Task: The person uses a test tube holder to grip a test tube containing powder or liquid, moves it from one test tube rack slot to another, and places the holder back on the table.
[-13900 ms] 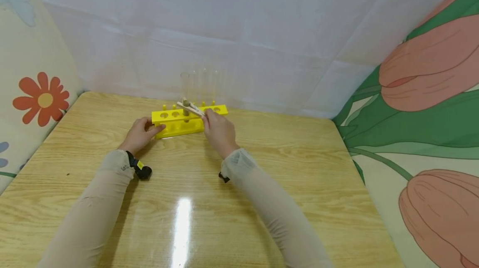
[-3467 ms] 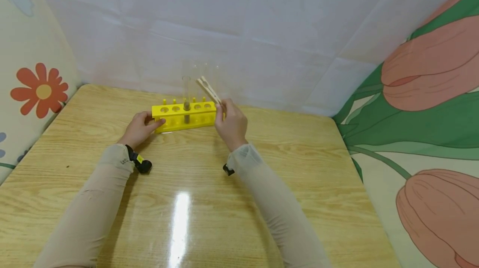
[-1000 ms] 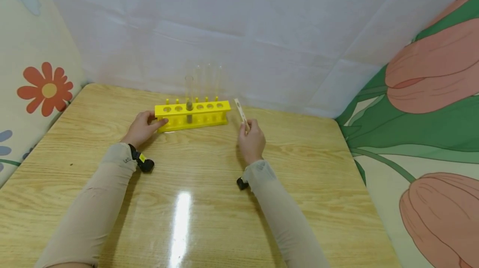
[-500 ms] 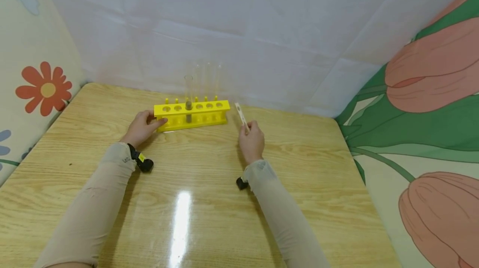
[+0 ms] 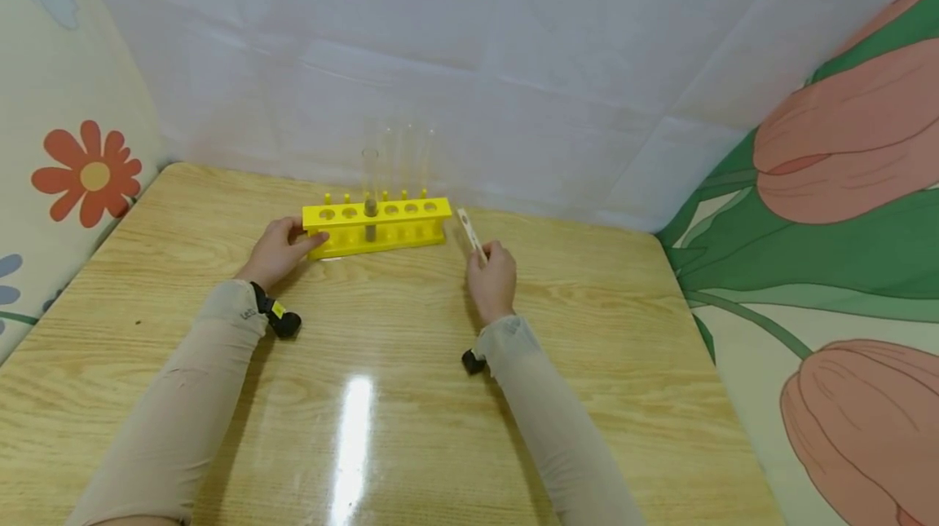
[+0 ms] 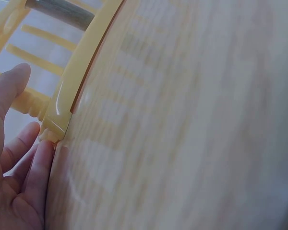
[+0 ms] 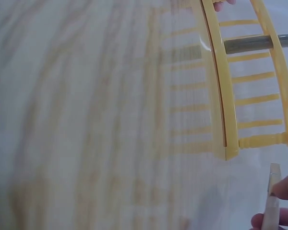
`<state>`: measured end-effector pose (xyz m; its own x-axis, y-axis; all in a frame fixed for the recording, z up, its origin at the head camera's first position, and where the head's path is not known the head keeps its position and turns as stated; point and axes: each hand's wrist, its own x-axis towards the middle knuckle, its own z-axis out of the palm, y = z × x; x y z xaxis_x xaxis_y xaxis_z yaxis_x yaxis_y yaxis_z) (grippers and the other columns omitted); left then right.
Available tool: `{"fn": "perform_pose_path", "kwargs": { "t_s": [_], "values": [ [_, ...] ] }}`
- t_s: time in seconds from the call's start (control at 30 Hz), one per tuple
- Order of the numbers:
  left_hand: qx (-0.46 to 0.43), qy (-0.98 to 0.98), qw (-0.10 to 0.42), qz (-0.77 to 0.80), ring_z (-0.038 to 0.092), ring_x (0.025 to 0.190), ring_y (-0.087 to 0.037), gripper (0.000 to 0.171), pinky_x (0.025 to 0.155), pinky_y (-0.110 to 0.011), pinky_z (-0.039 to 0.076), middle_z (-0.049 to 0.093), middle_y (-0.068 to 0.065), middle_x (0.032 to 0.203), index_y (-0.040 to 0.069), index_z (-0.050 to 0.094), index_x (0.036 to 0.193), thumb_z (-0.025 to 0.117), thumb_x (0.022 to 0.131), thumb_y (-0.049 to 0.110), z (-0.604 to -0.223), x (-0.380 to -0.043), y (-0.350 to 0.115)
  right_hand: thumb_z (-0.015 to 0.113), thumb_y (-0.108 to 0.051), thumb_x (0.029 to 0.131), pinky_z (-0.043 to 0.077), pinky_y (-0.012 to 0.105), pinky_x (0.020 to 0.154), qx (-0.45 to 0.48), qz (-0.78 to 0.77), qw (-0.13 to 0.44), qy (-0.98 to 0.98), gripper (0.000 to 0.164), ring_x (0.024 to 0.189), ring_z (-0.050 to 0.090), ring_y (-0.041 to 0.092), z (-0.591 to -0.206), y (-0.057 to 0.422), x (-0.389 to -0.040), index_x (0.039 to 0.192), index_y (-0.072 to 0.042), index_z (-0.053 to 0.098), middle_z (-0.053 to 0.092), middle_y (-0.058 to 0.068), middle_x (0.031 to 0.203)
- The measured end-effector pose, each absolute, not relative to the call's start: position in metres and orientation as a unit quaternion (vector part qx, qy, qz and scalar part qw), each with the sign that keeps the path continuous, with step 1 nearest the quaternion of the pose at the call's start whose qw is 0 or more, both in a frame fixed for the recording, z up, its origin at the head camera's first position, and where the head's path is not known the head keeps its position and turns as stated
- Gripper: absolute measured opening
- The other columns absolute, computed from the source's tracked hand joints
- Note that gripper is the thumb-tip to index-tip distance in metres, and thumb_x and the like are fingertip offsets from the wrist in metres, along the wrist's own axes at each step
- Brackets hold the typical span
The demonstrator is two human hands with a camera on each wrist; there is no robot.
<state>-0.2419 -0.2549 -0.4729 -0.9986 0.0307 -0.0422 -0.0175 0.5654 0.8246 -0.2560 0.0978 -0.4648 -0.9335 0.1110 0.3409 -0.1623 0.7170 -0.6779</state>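
A yellow test tube rack (image 5: 403, 218) stands near the back of the table. Its left end is gripped by my left hand (image 5: 275, 252), thumb in front and fingers at the end of the base. In the rack's third hole from the left, a glass test tube (image 5: 371, 208) stands upright with dark grey contents in its lower part. To the right of the rack, my right hand (image 5: 493, 281) pinches a wooden test tube clamp (image 5: 471, 231), pointing up and left, apart from the rack. The right wrist view shows thumb and fingers on the clamp (image 7: 271, 213).
Several clear tubes (image 5: 409, 159) rise from the pegs at the rack's rear, faint against the white cloth backdrop (image 5: 557, 102). The glossy wooden table (image 5: 411, 395) meets a flower-patterned panel (image 5: 95, 175) on the left and a tulip-patterned one (image 5: 844, 265) on the right.
Earlier the clamp was at the grey-filled test tube; it has since come away, moved right and dropped lower. Over the last second it sank slightly. The left hand has kept its place on the rack.
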Motion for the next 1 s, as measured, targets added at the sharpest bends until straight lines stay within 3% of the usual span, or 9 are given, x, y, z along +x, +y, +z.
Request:
{"fn": "perform_pose_path", "kwargs": {
  "t_s": [0.33, 0.73, 1.0],
  "values": [
    [-0.003, 0.884, 0.031, 0.467, 0.039, 0.109, -0.039, 0.061, 0.091, -0.052, 0.035, 0.041, -0.029, 0.131, -0.005, 0.048, 0.118, 0.056, 0.101, 0.054, -0.4719, -0.2401, -0.2543, 0.066, -0.008, 0.095, 0.050, 0.048, 0.073, 0.017, 0.374, 0.172, -0.911, 0.011, 0.081, 0.058, 0.035, -0.4669, 0.0996, -0.2549, 0.092, 0.002, 0.067, 0.062, 0.019, 0.085],
    [-0.001, 0.883, 0.027, 0.468, 0.040, 0.107, -0.039, 0.061, 0.089, -0.051, 0.034, 0.042, -0.029, 0.128, -0.004, 0.049, 0.115, 0.055, 0.101, 0.055, -0.4740, -0.2407, -0.2553, 0.067, -0.007, 0.093, 0.048, 0.046, 0.069, 0.008, 0.360, 0.144, -0.922, 0.009, 0.078, 0.056, 0.034, -0.4678, 0.1006, -0.2535, 0.092, 0.002, 0.067, 0.060, 0.018, 0.084],
    [-0.005, 0.883, 0.035, 0.467, 0.040, 0.121, -0.045, 0.068, 0.102, -0.059, 0.034, 0.038, -0.033, 0.139, -0.008, 0.047, 0.126, 0.055, 0.101, 0.055, -0.4739, -0.2411, -0.2558, 0.070, -0.008, 0.091, 0.048, 0.046, 0.068, 0.002, 0.351, 0.132, -0.927, 0.010, 0.076, 0.056, 0.034, -0.4689, 0.1013, -0.2532, 0.090, 0.001, 0.067, 0.059, 0.017, 0.082]
  ]
}}
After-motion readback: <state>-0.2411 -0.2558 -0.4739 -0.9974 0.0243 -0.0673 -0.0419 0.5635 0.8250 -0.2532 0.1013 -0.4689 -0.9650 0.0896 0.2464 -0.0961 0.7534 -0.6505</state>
